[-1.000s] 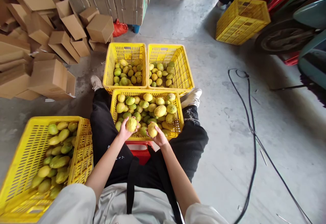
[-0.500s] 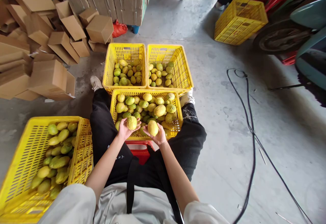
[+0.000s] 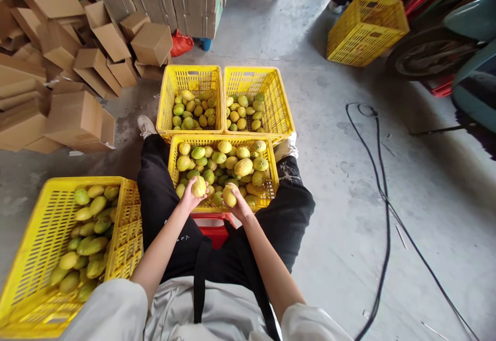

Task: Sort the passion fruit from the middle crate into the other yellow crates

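My left hand [image 3: 188, 197] is closed around a yellow papaya [image 3: 199, 187], its fingers wrapping the fruit from behind and below. In my right hand [image 3: 242, 207] sits a second yellow papaya [image 3: 229, 195], tilted, with the thumb and fingers on its side. Both hands hover over the near edge of a yellow plastic crate [image 3: 223, 139] between my knees. Yellow and green papayas [image 3: 243, 167] of mixed sizes fill this crate. The undersides of the two held fruits are partly hidden by my fingers.
Beyond stand two yellow crates, left [image 3: 161, 101] and right [image 3: 287, 101], with papayas on their bottoms. Another crate [image 3: 36, 243] of papayas is at my left. Cardboard boxes [image 3: 73, 116] lie far left; a black cable [image 3: 382, 196] and a motorbike [image 3: 470, 80] are at right.
The right-hand papaya has been turned and tilted, and that hand has shifted slightly left. My left hand has closed more around its papaya and rotated it a little.
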Available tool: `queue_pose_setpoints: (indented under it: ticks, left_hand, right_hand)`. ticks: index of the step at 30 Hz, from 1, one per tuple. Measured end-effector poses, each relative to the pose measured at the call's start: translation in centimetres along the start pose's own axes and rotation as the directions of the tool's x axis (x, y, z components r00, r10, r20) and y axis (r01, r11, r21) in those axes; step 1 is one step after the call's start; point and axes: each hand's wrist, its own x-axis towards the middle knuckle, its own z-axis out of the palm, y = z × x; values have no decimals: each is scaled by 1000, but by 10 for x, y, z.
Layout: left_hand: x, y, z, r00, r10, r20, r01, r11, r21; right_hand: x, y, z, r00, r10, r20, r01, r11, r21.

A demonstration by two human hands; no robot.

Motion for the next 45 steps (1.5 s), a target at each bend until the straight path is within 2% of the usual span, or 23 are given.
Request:
queue_pose_setpoints:
  ticks: [4, 8, 10, 14, 19, 24, 27, 30, 34, 38, 42, 45]
  left_hand:
    - [1, -4, -2, 997, -76, 21, 76, 997, 31]
    - [1, -6, -1, 999, -48, 10, 48, 998, -28]
    - [1, -5, 0, 1000, -2, -17, 1, 998, -70]
    - [3, -5, 1, 995, 59, -76, -66, 993, -99]
    - [6, -10, -4, 999, 43, 6, -43, 999, 31]
    - [9, -14, -8, 1000, 14, 11, -15, 996, 86]
    - [9, -12, -7, 1000, -30, -8, 31, 996, 81]
    - [8, -9, -5, 996, -55, -76, 61, 994, 87]
    - [8, -6, -3, 990, -31, -139, 34, 999, 18]
    - [6, -7, -3, 998, -42, -53, 41, 999, -14]
    - [4, -10, -5, 994, -65, 85, 55, 992, 111]
    - [5, -12, -9, 990, -73, 125, 43, 974, 223]
  right_hand:
    - [-1, -4, 2, 1000, 23, -7, -22, 995, 99]
    - [-3, -9, 4, 985, 28, 172, -65, 975, 214]
    - [-4, -10, 4, 977, 21, 214, -67, 975, 211]
    - [-2, -7, -3, 987, 43, 152, -65, 987, 148]
    - [0, -3, -12, 996, 38, 84, -48, 991, 122]
    - [-3, -3, -6, 996, -20, 89, 10, 994, 112]
    - [-6, -6, 0, 992, 19, 129, -38, 989, 146]
    - [-9, -10, 4, 978, 34, 205, -78, 974, 211]
    - [-10, -13, 4, 974, 42, 222, -89, 974, 207]
    - [-7, -11, -2, 975, 62, 213, -96, 984, 152]
    - [-4, -8, -9, 977, 58, 204, -91, 984, 153]
    - [-3, -7, -9, 983, 39, 181, -66, 987, 148]
